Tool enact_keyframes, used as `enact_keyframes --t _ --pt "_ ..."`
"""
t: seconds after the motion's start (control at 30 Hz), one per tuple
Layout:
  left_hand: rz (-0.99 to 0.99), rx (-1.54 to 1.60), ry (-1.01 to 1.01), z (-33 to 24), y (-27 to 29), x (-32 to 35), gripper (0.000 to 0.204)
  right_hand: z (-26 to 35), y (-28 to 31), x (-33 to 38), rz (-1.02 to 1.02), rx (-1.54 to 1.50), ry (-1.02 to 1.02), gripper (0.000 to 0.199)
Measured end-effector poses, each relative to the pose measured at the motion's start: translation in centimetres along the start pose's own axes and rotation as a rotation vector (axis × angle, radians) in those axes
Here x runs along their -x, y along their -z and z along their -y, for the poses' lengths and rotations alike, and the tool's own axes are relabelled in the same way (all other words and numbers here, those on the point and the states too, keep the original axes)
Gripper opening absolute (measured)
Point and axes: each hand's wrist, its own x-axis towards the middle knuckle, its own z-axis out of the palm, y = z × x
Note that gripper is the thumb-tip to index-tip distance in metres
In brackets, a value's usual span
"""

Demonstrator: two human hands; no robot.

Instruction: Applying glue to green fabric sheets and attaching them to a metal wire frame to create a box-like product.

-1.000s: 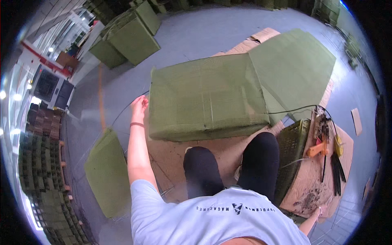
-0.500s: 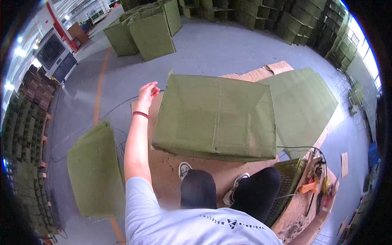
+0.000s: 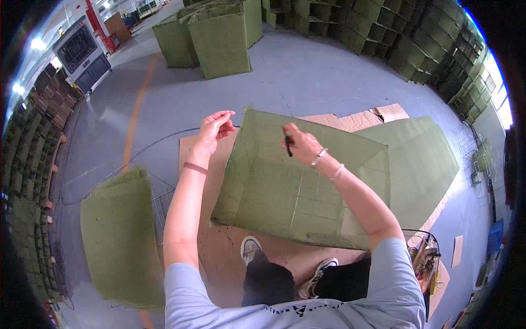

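Observation:
A box-shaped piece covered in green mesh [image 3: 263, 186] lies in front of my legs, with thin wires showing through its upper face. My left hand [image 3: 215, 131] is beside its far left corner, fingertips pinched together. Whatever may be between those fingers is too small to make out. Over the far part of the mesh box, my right hand [image 3: 301, 143] is closed around a short dark tool [image 3: 288, 146] that points down toward me. Its working end cannot be told.
Under the box lie cardboard sheets [image 3: 219, 257]. Flat green mesh [image 3: 422, 164] spreads on the right, and another mesh piece [image 3: 118, 236] stands at the left. A black wire basket of tools [image 3: 424, 263] is at my right. Mesh boxes [image 3: 222, 46] stand farther off.
My right hand has come from the tool basket to above the mesh box, now with a dark tool. My left hand stays by the far left corner. The view has shifted slightly.

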Motion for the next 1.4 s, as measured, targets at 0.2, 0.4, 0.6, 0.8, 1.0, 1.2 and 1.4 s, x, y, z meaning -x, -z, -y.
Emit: enact_keyframes --t 0.2,0.4,0.6,0.8,1.0,1.2,1.4 --pt "0.105 -0.036 -0.041 -0.3 0.2 -0.7 0.026 -0.4 -4.2 -6.3 -0.136 0.589 0.073 0.047" --pt "0.133 -0.109 -0.097 0.0 -0.9 -0.2 0.027 0.6 -6.4 -11.1 -0.145 0.643 0.095 0.041" --pt "0.117 -0.081 -0.111 0.8 -0.7 0.3 0.025 0.6 -7.0 -14.8 -0.153 0.772 0.096 0.022" --pt "0.138 -0.04 -0.116 1.1 -0.1 1.6 0.02 0.4 -7.2 -14.8 -0.122 0.752 -0.03 0.021" --pt "0.002 0.188 -0.224 1.7 2.8 5.3 0.018 0.2 -3.5 -10.7 -0.29 0.553 0.17 0.041" --pt "-0.077 0.254 -0.218 2.9 5.7 10.4 0.017 1.4 -3.8 0.1 0.228 0.609 0.385 0.058" --pt "0.033 0.172 -0.224 2.0 2.6 10.4 0.017 4.0 -8.1 2.6 0.096 0.62 0.535 0.058"
